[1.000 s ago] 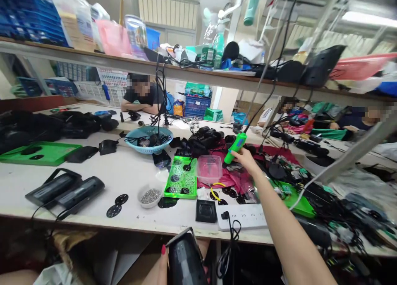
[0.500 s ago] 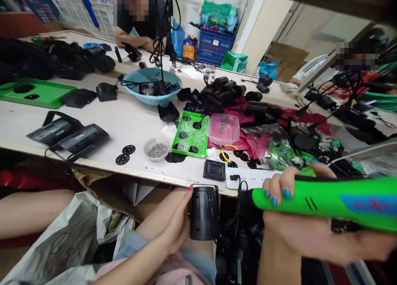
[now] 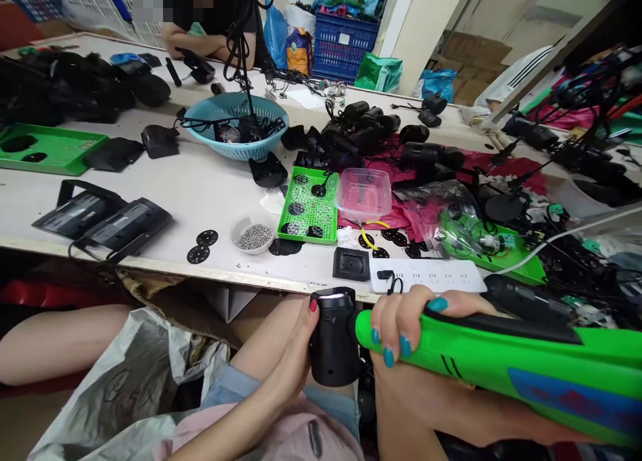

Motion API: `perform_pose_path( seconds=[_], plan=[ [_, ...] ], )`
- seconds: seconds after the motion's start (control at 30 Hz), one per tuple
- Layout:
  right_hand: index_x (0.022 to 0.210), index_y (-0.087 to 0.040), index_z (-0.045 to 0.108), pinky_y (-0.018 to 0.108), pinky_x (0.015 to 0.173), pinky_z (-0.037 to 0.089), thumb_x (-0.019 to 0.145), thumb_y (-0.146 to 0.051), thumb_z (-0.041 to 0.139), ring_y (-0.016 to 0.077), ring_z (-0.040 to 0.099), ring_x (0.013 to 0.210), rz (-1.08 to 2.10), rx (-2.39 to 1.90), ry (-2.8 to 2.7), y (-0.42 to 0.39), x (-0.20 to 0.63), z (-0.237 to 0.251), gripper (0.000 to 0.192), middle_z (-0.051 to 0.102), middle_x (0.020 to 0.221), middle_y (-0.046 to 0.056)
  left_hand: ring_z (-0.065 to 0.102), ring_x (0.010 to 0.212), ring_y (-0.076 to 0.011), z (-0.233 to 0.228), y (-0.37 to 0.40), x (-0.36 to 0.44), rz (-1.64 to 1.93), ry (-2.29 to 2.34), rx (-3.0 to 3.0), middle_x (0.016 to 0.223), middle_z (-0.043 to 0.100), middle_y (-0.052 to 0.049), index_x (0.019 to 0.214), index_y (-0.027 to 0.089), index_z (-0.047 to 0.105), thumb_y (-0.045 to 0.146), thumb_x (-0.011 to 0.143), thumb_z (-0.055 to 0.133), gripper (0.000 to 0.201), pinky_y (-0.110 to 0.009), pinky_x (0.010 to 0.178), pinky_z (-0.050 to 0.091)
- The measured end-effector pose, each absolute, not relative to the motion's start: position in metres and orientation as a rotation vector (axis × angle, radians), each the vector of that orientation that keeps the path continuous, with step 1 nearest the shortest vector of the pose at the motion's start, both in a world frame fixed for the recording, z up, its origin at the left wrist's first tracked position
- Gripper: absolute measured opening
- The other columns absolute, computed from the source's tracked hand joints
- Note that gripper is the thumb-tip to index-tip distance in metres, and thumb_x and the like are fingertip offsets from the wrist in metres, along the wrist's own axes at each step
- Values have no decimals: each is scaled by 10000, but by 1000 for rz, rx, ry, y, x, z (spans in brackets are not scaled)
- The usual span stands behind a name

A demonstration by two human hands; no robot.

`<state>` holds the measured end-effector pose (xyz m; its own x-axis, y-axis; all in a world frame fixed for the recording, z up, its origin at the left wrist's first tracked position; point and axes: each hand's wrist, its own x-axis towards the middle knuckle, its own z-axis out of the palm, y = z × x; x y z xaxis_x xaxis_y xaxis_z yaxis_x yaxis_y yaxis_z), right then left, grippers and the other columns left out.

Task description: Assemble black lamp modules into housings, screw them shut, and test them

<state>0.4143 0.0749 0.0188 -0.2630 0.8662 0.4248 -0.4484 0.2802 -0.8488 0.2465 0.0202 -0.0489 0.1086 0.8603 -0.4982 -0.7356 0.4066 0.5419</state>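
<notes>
My left hand [image 3: 293, 360] grips a black cylindrical housing [image 3: 334, 337] upright over my lap, just below the table's front edge. My right hand [image 3: 426, 374] is closed around a bright green electric screwdriver [image 3: 506, 360] that lies almost level, its front end touching the right side of the black housing. The screwdriver's bit is hidden against the housing. On the table just above stand a white power strip [image 3: 431, 275] and a small black square part [image 3: 351, 264].
The white table [image 3: 200, 187] carries a green perforated tray [image 3: 308, 207], a small dish of screws [image 3: 253, 235], a clear plastic tub [image 3: 363, 193], a blue basket [image 3: 235, 123], black casings and many cables. A person sits across the table. A plastic bag [image 3: 125, 387] lies at my left knee.
My right hand brought the green screwdriver from the table down to my lap and up against the black housing. My left hand keeps the housing, now raised slightly. The view tilted down.
</notes>
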Motion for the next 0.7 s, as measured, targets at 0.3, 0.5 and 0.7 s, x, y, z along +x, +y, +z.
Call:
perform_pose_path(
  seconds=[0.3, 0.5, 0.7],
  plan=[
    [1032, -314, 651, 344, 416, 405, 871, -756, 437, 173, 476, 432, 1063, -535, -997, 47, 368, 40, 517, 487, 617, -2, 328, 1484, -203, -54, 17, 247, 1135, 846, 193, 1456, 573, -9, 1438, 283, 536, 495, 896, 642, 592, -351, 1250, 196],
    [843, -344, 620, 352, 375, 391, 851, -598, 607, 189, 453, 363, 1215, -586, -1091, 50, 372, 38, 255, 464, 503, -33, 362, 1468, -266, -41, 14, 240, 1023, 842, 181, 1406, 616, -62, 1419, 247, 560, 553, 889, 615, 615, -456, 1232, 245],
    [880, -343, 641, 342, 382, 381, 894, -459, 611, 178, 446, 348, 1164, -554, -1077, 47, 376, 39, 121, 501, 507, -30, 303, 1496, -220, -55, 13, 241, 1044, 993, 391, 1382, 636, -47, 1303, 233, 661, 481, 894, 644, 479, -354, 1254, 171]
  ],
)
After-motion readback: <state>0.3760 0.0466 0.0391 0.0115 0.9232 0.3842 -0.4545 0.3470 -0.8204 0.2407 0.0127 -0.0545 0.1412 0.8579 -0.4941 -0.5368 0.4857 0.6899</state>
